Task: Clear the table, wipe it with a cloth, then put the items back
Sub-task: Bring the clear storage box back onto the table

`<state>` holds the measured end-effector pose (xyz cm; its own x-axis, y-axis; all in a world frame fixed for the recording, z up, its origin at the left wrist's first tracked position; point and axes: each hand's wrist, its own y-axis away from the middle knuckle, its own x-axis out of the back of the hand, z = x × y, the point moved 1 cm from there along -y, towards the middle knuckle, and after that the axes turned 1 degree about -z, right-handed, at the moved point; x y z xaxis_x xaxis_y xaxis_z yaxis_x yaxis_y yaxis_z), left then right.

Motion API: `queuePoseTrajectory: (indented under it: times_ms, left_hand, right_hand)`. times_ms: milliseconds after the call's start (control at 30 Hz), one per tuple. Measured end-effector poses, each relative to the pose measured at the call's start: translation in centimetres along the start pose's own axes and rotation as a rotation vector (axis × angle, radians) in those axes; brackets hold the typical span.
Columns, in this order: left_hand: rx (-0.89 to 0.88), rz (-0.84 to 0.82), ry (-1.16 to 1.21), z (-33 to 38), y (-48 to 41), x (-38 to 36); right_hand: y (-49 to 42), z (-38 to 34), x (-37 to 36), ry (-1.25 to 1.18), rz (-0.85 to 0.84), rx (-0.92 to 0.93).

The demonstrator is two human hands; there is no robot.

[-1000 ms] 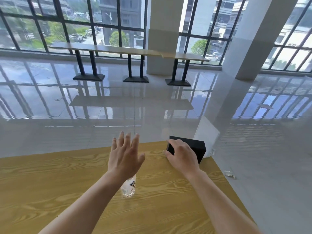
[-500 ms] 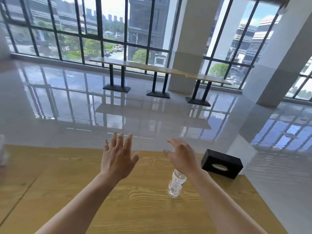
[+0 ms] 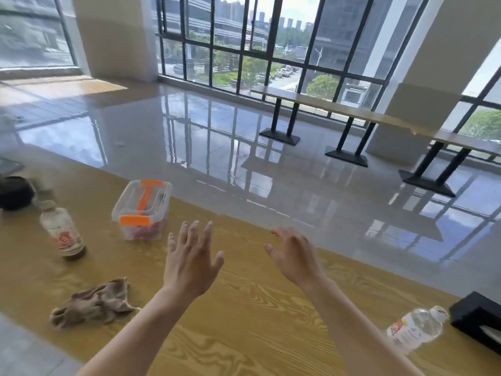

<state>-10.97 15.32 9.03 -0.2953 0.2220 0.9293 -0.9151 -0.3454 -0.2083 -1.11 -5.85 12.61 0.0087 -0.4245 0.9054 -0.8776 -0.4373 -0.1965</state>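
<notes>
Left hand and right hand hover over the table — each grip apart, empty; crumpled cloth near the near edge; water bottle beside the black tissue box.

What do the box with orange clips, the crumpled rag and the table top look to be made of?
Clear rectangular box with orange clips: likely rigid plastic, with see-through glossy walls.
Crumpled brown rag: soft cloth, matte, with limp folds.
Yellow table top: wood-grain pattern with a smooth sheen; whether solid wood or laminate, I cannot tell.
</notes>
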Motion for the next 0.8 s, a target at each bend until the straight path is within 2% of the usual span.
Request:
queuePoseTrajectory:
  times_ms: [267, 367, 800]
  left_hand:
    - [0.254, 0.004, -0.054, -7.5, 1.5, 0.1]
    - [0.297, 0.01, -0.089, -9.6, 1.3, 0.0]
    - [0.342, -0.005, 0.049, -20.1, -10.0, 0.4]
  right_hand:
    - [-4.3, -5.0, -7.2, -0.112, -0.158, 0.17]
    - [-5.9, -6.2, -9.3, -0.17, -0.213, 0.184]
    - [-16.8, -13.5, -16.6, -0.366, -0.365, 0.008]
